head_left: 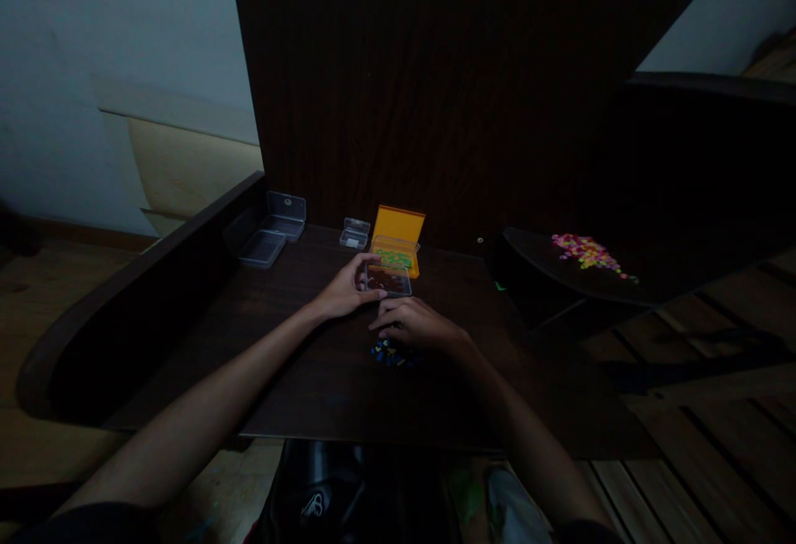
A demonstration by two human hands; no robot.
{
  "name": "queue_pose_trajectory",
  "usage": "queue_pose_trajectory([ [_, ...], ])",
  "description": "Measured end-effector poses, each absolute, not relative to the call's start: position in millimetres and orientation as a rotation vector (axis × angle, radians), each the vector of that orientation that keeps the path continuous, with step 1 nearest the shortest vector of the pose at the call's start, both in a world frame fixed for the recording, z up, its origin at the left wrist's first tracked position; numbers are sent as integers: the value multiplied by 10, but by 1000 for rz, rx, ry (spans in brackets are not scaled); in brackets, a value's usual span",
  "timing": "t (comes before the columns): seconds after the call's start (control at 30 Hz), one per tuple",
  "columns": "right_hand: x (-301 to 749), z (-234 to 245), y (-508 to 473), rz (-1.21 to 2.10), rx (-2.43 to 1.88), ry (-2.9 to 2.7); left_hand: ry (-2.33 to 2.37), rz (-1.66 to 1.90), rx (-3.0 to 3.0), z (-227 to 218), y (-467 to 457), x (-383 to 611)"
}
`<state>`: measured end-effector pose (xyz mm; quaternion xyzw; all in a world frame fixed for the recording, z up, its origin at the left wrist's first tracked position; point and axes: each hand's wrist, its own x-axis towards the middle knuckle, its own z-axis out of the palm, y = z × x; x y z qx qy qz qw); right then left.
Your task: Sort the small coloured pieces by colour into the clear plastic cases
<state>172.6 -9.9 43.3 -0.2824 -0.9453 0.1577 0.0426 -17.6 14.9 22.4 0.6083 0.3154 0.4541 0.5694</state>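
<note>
A clear plastic box [393, 280] is in the grip of my left hand [343, 292], thumb at the near edge and fingers at the far left side. Some small dark pieces seem to show through it, but the light is too dim to name them. My right hand [419, 323] hovers just in front of the box, its fingers curled and drawn together; anything between the fingertips is hidden. Below that hand lies a loose pile of small blue and yellow pieces [391, 353]. Behind the clear box stands an open orange box [399, 222], with bright green pieces [393, 258] at its front.
On the dark wooden surface [311, 395], a small open clear case [355, 233] stands left of the orange box. Further left are larger clear cases [263, 249]. A heap of pink, yellow and orange pieces [590, 254] rests on a curved ledge at right. A tall dark panel [435, 96] rises behind.
</note>
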Motion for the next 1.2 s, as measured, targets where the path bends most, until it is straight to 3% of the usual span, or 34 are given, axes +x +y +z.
queue_pose_trajectory([
  [1.2, 1673, 486, -150, 583, -914, -2873, 741, 1081, 1434, 224, 147, -172],
])
